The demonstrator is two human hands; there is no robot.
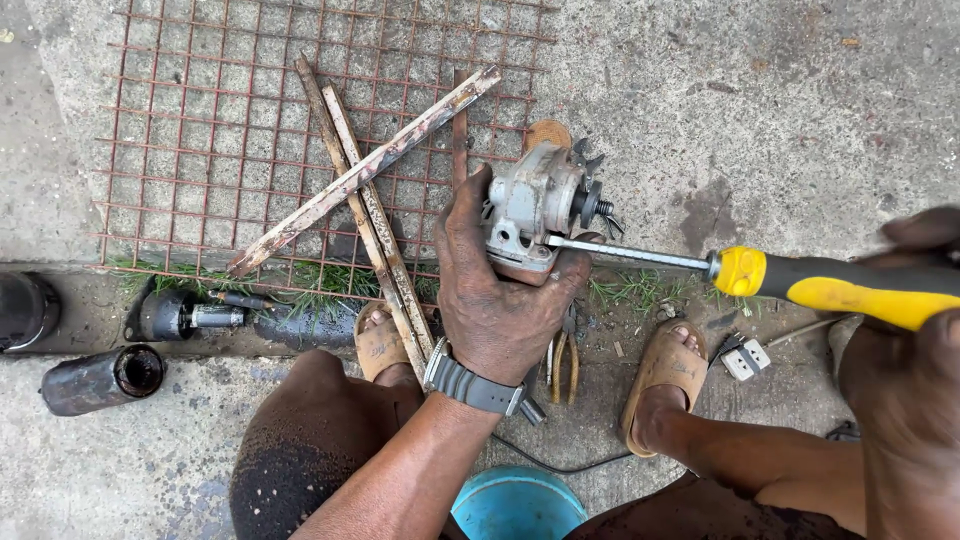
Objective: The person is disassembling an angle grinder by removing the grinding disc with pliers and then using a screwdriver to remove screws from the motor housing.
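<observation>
The biggest thing under me was the rusty wire grid [200, 130], flat on the rough grey ground at ten o'clock. Across it lay long, flaky metal bars [360, 175], crossed like sticks. Down at eight o'clock lay dark, greasy tube parts [100, 378], round and hollow.

In the middle I held the grey metal motor part [530, 205]. It was lumpy and dull, with a small toothed gear at its right end. My left hand [495, 300] was wrapped tight around its bottom, thumb up the side. My right hand [915, 330], at three o'clock, was closed on the smooth yellow and black handle of the screwdriver [800, 278]. Its thin shiny shaft ran left, and the tip touched the motor part.

I think the best way was to keep the tip straight in its spot and grip the part hard, so nothing slipped. Little pliers [563, 355] lay between my brown sandals [662, 375].
</observation>
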